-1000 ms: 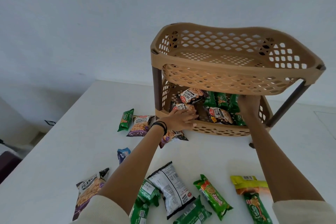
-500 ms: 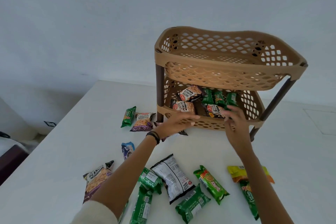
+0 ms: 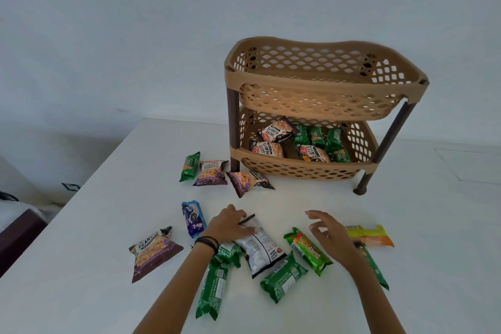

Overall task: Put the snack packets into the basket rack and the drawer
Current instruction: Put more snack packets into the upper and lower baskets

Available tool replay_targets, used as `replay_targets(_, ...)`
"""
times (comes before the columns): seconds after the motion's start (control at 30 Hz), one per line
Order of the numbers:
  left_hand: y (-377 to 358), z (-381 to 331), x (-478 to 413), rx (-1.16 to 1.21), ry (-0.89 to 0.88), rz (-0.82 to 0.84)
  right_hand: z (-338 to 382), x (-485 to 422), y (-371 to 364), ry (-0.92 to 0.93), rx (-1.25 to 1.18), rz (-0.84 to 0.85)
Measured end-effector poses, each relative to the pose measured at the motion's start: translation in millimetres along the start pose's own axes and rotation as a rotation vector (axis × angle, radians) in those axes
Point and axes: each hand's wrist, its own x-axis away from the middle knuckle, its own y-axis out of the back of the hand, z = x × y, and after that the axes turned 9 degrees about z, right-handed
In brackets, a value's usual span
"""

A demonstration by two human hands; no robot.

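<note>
A tan two-tier basket rack (image 3: 320, 81) stands on the white table (image 3: 81, 266). Its lower tier holds several peanut and green snack packets (image 3: 301, 144); the upper tier looks empty. My left hand (image 3: 230, 225) rests on the top end of a silver peanut packet (image 3: 260, 247) lying face down, fingers curled over its edge. My right hand (image 3: 328, 233) hovers open above the table between a green biscuit packet (image 3: 307, 251) and a yellow-orange packet (image 3: 371, 234).
Loose packets lie around: a purple peanut bag (image 3: 153, 252), a blue biscuit packet (image 3: 193, 218), green packets (image 3: 212, 287) near my arms, and three packets (image 3: 211, 172) left of the rack's foot. The table's left edge drops off to the floor.
Both hands have pulled back from the rack's lower tier toward me. My left hand has come down on the silver packet; my right hand has opened above the table.
</note>
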Motion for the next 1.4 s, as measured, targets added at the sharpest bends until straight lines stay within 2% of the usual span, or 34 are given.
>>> replay_targets(0.17,-5,0,2,0.098,0.016,0.125,-6,15,-9,-0.175,0.009,0.172)
replay_targets(0.27,-7,-2,4,0.231,-0.024,0.181,-10,21,-13,-0.203,0.198,0.233)
replay_targets(0.4,-7,-4,5,0.317,-0.056,0.144,-10,29,-16,-0.166,0.246,0.232)
replay_targets(0.67,-6,-8,11,0.291,-0.083,0.059,-6,35,-10,-0.108,0.193,0.198)
replay_targets(0.83,5,-12,17,0.223,-0.112,-0.004,10,28,10,-0.033,0.195,0.120)
replay_targets(1.07,46,-16,34,0.292,-0.184,-0.097,52,13,52,0.110,0.172,-0.026)
replay_targets(1.27,97,-27,58,0.397,-0.342,-0.210,103,-4,93,0.241,0.112,-0.117)
replay_targets(1.4,135,-40,77,0.477,-0.444,-0.320,139,-18,122,0.341,0.095,-0.235)
